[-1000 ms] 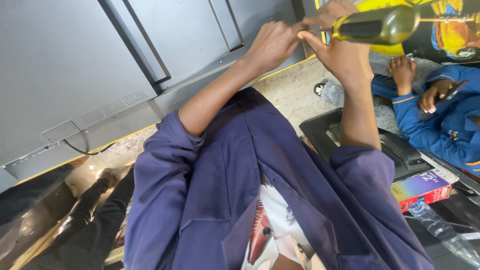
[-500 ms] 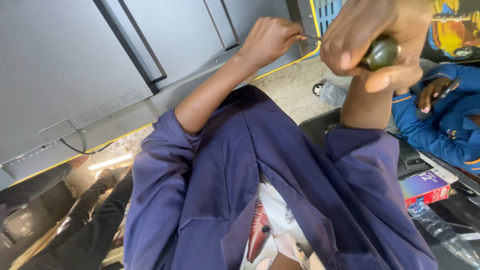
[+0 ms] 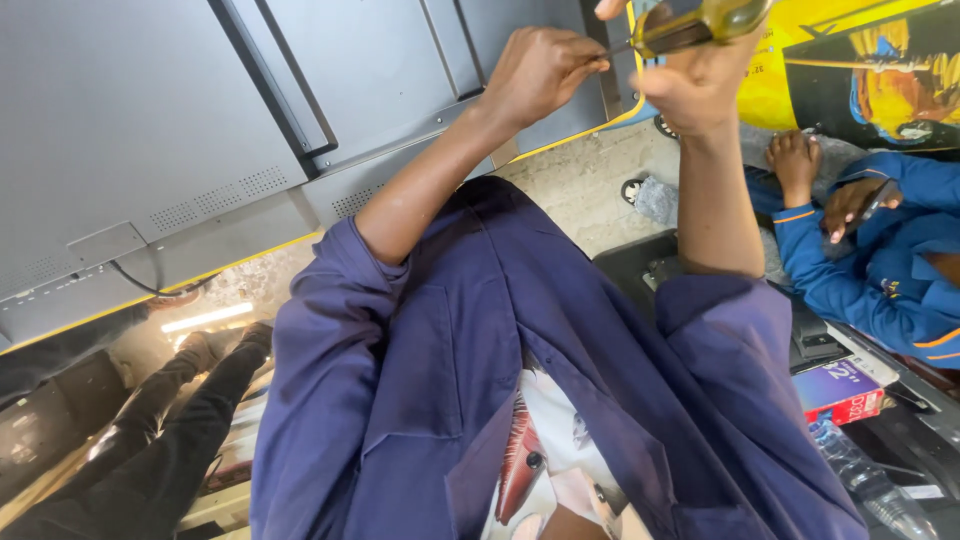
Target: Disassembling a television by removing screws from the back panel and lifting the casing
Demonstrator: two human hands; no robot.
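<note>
The screwdriver [image 3: 690,25] was up at the top edge of my view, its clear yellow handle wrapped in my right hand [image 3: 690,85] and its thin metal shaft pointing left toward my other hand. My right hand was closed tight around the handle, the wrist bent back and the forearm rising almost straight up out of the rolled purple sleeve [image 3: 720,330]. My left hand [image 3: 540,65] was curled shut, fingertips pinched together right at the tip of the shaft; I could not tell whether a screw or anything else sat between those fingers. That arm was stretched out at a slant from the lower left, elbow slightly bent, the bare forearm crossing the lower edge of the grey panel [image 3: 200,130].

The panel filled the upper left of what I saw, with a dark raised bar [image 3: 290,90] across its back and strips of vent holes near its lower edge. Both my hands met just off its right-hand corner, where a yellow strip ran along the edge.

Off to the right a second person in a blue jacket [image 3: 880,250] was crouched, with both hands close together around a small dark thing. Below them, near the lower right corner, lay a small purple and red box [image 3: 840,390] and a clear plastic bottle [image 3: 865,480]. A dark trouser leg [image 3: 170,420] stretched along the lower left.
</note>
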